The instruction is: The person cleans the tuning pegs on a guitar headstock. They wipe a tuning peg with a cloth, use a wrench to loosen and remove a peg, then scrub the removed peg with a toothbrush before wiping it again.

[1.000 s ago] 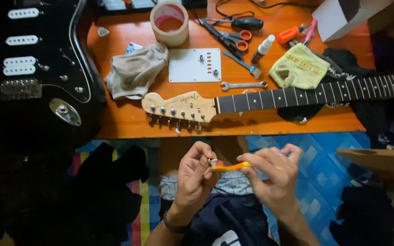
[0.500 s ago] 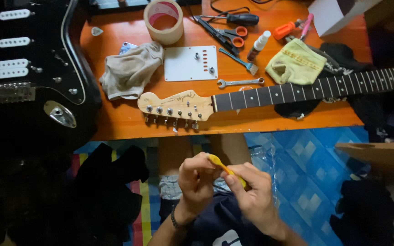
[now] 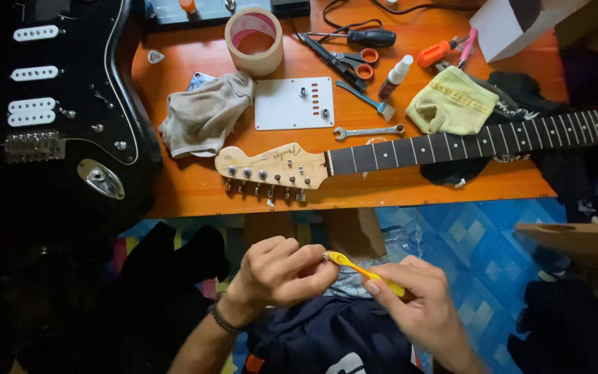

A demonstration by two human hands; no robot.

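Below the guitar neck (image 3: 410, 154) on the orange surface (image 3: 195, 187): light, stiff yellow toothbrush (image 3: 365, 272), right hand (image 3: 420, 308) closed around its handle, left hand (image 3: 278, 271) pinching something tiny at its bristles.

Yellow toothbrush (image 3: 365, 272); orange table (image 3: 195, 187) (black guitar body (image 3: 57, 104))

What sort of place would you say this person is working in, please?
Probably a home guitar-repair bench: a detached guitar neck and black guitar body lie on an orange table among a wrench, scissors and tape roll.
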